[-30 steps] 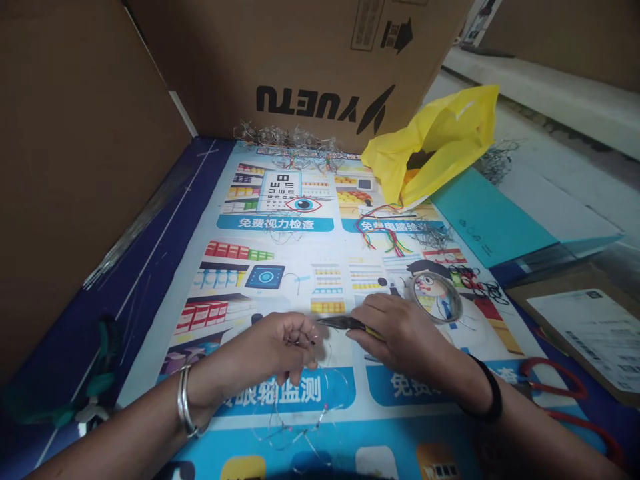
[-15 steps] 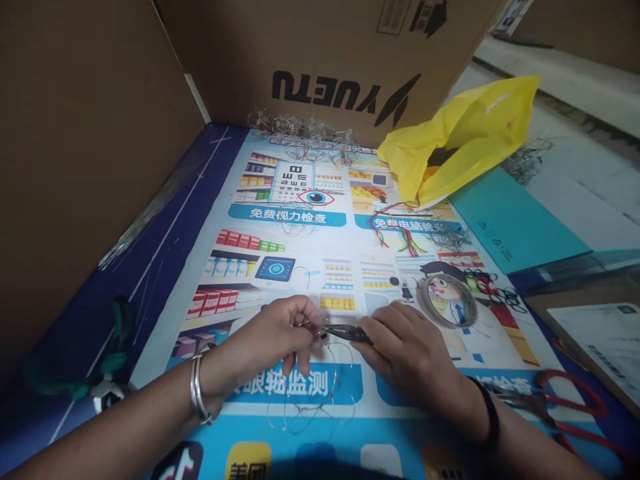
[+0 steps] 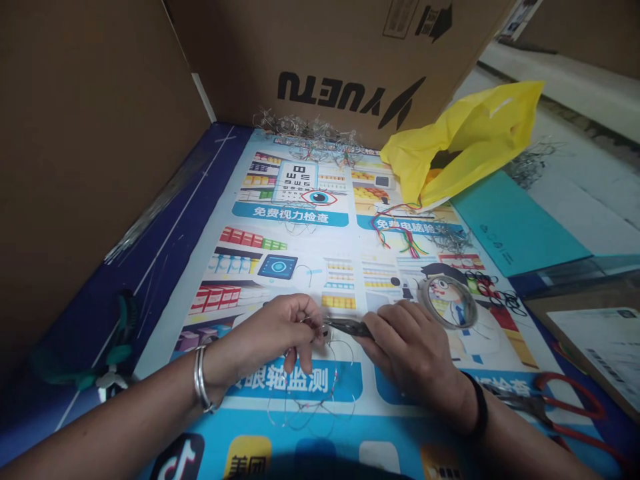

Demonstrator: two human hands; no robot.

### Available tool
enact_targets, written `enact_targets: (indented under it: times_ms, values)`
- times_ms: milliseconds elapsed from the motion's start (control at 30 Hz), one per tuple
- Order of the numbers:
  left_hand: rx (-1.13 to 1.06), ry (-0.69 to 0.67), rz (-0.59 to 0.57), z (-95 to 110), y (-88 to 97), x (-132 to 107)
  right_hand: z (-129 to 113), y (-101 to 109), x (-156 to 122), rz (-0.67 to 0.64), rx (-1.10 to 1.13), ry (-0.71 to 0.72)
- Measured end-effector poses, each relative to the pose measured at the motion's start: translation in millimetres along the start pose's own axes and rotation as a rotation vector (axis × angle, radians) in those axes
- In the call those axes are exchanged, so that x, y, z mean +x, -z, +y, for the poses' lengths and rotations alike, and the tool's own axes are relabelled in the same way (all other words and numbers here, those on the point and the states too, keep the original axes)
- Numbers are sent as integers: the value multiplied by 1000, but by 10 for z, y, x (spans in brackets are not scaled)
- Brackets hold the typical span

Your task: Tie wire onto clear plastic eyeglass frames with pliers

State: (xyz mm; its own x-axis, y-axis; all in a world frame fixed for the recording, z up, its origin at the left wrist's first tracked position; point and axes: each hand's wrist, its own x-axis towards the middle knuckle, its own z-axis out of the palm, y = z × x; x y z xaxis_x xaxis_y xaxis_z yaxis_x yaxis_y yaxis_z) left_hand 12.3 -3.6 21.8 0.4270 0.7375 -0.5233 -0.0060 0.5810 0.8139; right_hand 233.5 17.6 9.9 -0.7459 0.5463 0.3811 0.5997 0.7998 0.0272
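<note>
Between the thumb and fingers of my left hand point(image 3: 287, 327) I pinch a thin wire piece; its wire loops point(image 3: 313, 400) with small red marks hang below the fingers over the printed sheet. My right hand point(image 3: 413, 343) is closed around the handles of a pair of pliers point(image 3: 347, 326). The plier tips point left and meet the wire right at my left fingertips. Whether the jaws are clamped on the wire is too small to tell. The pliers' handles are mostly hidden in my right palm.
Green-handled pliers point(image 3: 120, 347) lie left, red-handled scissors point(image 3: 545, 403) right. A tape roll point(image 3: 424, 303), black loops point(image 3: 510, 303), coloured cords point(image 3: 413, 245) and a yellow bag point(image 3: 480, 127) lie right. Wire pieces point(image 3: 305, 130) heap against the cardboard box point(image 3: 240, 60). Straight wires point(image 3: 145, 217) lie left.
The view has shifted slightly. The plier jaws look narrower and turned a little at the wire. Both hands keep nearly the same place and hold.
</note>
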Motion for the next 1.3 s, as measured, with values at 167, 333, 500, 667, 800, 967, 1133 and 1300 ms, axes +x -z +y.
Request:
enact_targets:
  times_ms: [167, 333, 500, 667, 800, 967, 1133, 1300]
  values:
    - [-29, 19, -21, 11, 8, 1, 13, -4, -10, -9, -15, 8]
    - [-33, 34, -9, 24, 11, -4, 1, -11, -13, -5, 11, 13]
    - [-4, -3, -14, -1, 13, -1, -26, -33, -6, 20, 146, -78]
    - [22, -26, -6, -27, 11, 4, -14, -58, -14, 37, 198, -130]
    - [18, -16, 14, -28, 9, 10, 9, -37, -12, 10, 149, -92]
    - [37, 7, 44, -1, -13, 3, 22, -17, -9, 3, 114, -75]
    - [41, 22, 63, 25, -25, -1, 23, -14, -12, -6, 106, -61]
    - [33, 3, 55, 29, -14, 13, 35, -2, -20, -2, 88, -44]
